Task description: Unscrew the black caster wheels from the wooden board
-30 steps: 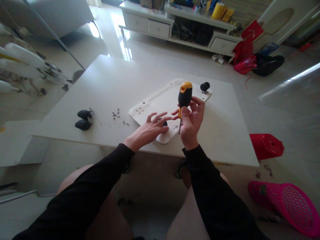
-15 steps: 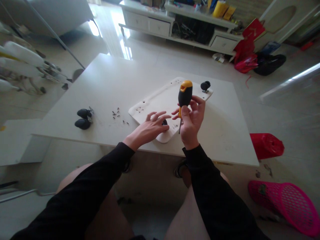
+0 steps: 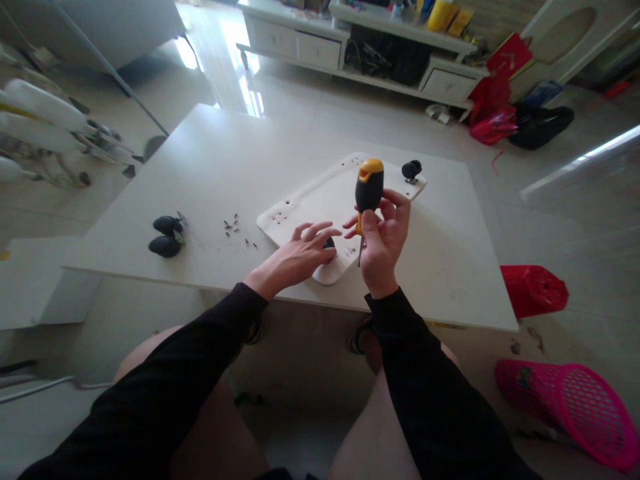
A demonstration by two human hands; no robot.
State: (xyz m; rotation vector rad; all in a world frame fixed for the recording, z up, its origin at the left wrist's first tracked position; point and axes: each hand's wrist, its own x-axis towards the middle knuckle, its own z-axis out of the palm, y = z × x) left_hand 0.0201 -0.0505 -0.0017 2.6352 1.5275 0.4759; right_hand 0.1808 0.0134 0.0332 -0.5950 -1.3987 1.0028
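Observation:
My right hand (image 3: 383, 240) is closed round a screwdriver with a black and orange handle (image 3: 369, 183), held upright with its tip down near the corner of a white board (image 3: 315, 200). My left hand (image 3: 300, 253) rests on the board's near corner, fingers spread over a black caster wheel (image 3: 329, 243) that they mostly hide. Another black caster (image 3: 411, 169) stands at the board's far right corner. The board lies flat on a white table (image 3: 225, 160).
Two loose black casters (image 3: 164, 236) and several small screws (image 3: 235, 229) lie on the table to the left. A red bag (image 3: 533, 291) and a pink mesh basket (image 3: 570, 410) sit on the floor at right. A white TV cabinet (image 3: 350, 47) stands beyond.
Hands and screwdriver keep almost the same pose; the view has shifted slightly downward. The left fingers have curled a little closer over the caster.

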